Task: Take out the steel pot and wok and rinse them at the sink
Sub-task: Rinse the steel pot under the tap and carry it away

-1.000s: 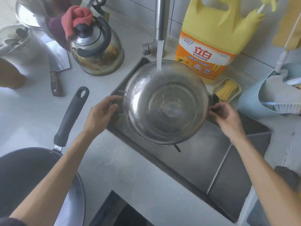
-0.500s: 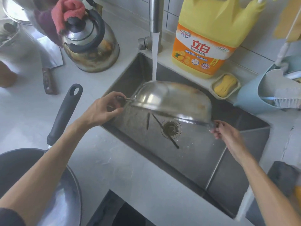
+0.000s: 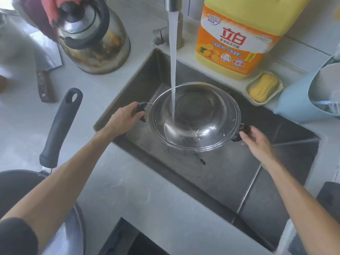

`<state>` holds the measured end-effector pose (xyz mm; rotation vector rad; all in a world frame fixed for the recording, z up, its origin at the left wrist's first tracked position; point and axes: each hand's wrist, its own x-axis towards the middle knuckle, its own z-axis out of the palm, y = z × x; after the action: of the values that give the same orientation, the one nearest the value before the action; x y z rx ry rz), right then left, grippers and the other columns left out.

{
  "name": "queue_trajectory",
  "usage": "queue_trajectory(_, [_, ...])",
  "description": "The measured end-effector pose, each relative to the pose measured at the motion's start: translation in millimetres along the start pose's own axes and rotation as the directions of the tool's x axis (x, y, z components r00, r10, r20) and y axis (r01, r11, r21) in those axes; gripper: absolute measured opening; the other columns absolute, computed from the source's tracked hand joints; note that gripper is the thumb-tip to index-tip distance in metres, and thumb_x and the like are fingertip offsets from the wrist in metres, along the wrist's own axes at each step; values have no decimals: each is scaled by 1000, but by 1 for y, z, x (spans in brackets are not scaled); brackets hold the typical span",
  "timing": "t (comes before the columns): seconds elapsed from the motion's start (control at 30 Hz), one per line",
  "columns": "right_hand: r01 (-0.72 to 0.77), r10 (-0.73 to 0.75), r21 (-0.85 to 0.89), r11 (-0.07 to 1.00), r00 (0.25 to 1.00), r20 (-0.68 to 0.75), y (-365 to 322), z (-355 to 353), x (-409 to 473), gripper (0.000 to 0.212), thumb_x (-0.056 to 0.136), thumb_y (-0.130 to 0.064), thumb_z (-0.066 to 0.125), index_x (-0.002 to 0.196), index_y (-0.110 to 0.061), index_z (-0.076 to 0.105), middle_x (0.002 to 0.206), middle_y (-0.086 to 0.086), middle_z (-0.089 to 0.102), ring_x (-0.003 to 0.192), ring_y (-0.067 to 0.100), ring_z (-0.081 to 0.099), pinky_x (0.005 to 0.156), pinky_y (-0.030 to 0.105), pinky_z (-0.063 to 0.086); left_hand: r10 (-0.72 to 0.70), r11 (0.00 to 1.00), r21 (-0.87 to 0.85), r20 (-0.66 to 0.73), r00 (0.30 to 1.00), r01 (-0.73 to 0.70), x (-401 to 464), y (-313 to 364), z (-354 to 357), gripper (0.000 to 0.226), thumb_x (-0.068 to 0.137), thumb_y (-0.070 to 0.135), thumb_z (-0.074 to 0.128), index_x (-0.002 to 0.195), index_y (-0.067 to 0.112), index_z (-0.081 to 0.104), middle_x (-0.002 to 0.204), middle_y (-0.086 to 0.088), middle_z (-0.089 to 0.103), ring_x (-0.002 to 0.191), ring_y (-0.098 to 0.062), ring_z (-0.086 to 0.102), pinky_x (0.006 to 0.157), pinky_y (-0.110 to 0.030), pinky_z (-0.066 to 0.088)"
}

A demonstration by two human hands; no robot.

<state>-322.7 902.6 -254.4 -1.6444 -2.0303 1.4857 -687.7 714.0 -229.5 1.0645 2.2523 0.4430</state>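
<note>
A shiny steel pot [image 3: 202, 115] with two black side handles hangs mouth-up over the steel sink [image 3: 230, 181]. Water from the tap [image 3: 173, 24] streams into its left half. My left hand [image 3: 127, 116] grips the pot's left handle. My right hand [image 3: 257, 142] holds the right handle with its fingertips. The dark wok [image 3: 14, 190] sits on the counter at the lower left, partly hidden by my left forearm, its long black handle [image 3: 60, 126] pointing away from me.
A stained kettle [image 3: 93, 39] with a red cloth stands behind the sink's left corner, and a cleaver [image 3: 44, 70] lies further left. A yellow detergent jug [image 3: 239, 34], a soap dish [image 3: 264, 88] and a blue basket [image 3: 301, 100] line the sink's far right edge.
The pot was tipped steeply, mouth down toward the drain, half a second ago. It is now turned mouth-up and lowered under the running water, both hands still on its handles.
</note>
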Motion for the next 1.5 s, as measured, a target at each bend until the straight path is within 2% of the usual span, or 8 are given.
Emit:
queue_trajectory(0.13, [-15, 19, 47, 999, 996, -87, 2, 10, 3, 32, 91, -21, 60, 114, -36, 45, 88, -14, 65, 57, -14, 61, 66, 5, 39, 37, 995, -90, -50, 998, -41, 6, -4, 12, 34, 92, 27, 55, 123, 29, 42, 85, -2, 69, 82, -24, 63, 84, -35, 47])
queue_trajectory(0.27, [-83, 87, 69, 994, 995, -57, 18, 23, 7, 31, 91, -17, 59, 88, -47, 52, 90, -2, 70, 63, -8, 64, 76, 20, 45, 10, 996, -91, 18, 1000, -8, 17, -13, 28, 27, 92, 18, 55, 117, 28, 52, 62, 16, 67, 69, 8, 61, 69, -9, 41])
queue_trajectory(0.57, [-178, 174, 82, 981, 984, 49, 47, 48, 19, 41, 79, 5, 68, 91, -33, 59, 96, 9, 66, 62, -12, 62, 67, 1, 46, -20, 999, 46, 227, 974, 10, 51, -37, 53, 39, 85, 16, 66, 121, 30, 60, 100, -11, 71, 92, -24, 66, 89, -33, 49])
queue_trajectory(0.9, [-185, 181, 110, 977, 982, 46, 61, 63, 23, 42, 79, 1, 70, 89, -39, 59, 107, 13, 68, 96, 28, 65, 90, 29, 43, -66, 982, 185, 206, 976, 27, 61, -34, 60, 46, 87, 20, 62, 130, 32, 51, 114, -6, 66, 103, -26, 62, 85, -32, 48])
queue_trajectory(1.0, [-191, 183, 110, 975, 980, 76, 62, 62, 24, 41, 79, 0, 70, 91, -37, 58, 107, 13, 67, 94, 27, 65, 91, 30, 43, 70, 995, -61, -80, 994, -75, 59, -5, 38, 49, 86, 30, 66, 132, 29, 49, 119, -1, 64, 109, -17, 60, 92, -30, 46])
queue_trajectory(1.1, [-193, 186, 92, 977, 980, 74, 65, 62, 27, 39, 78, -2, 71, 90, -38, 58, 106, 11, 68, 94, 26, 66, 93, 33, 44, 71, 783, -540, -415, 907, -308, 74, 36, -6, 36, 86, 24, 66, 121, 24, 56, 94, 3, 68, 87, -1, 64, 84, -18, 48])
queue_trajectory(1.33, [-201, 196, 103, 974, 979, 53, 74, 64, 32, 41, 76, -3, 72, 87, -40, 62, 106, 10, 69, 97, 27, 66, 94, 38, 45, 277, 931, -76, -491, 826, -358, 125, 74, -50, 28, 87, 23, 61, 115, 21, 65, 91, 7, 68, 72, 0, 58, 65, 2, 38])
queue_trajectory(1.5, [-207, 202, 95, 974, 977, 63, 79, 64, 33, 40, 75, -6, 74, 88, -43, 62, 106, 9, 70, 94, 24, 67, 90, 35, 46, 299, 914, -61, -564, 770, -400, 133, 78, -42, 25, 91, 15, 57, 112, 12, 70, 105, -2, 72, 87, -2, 59, 79, -6, 43])
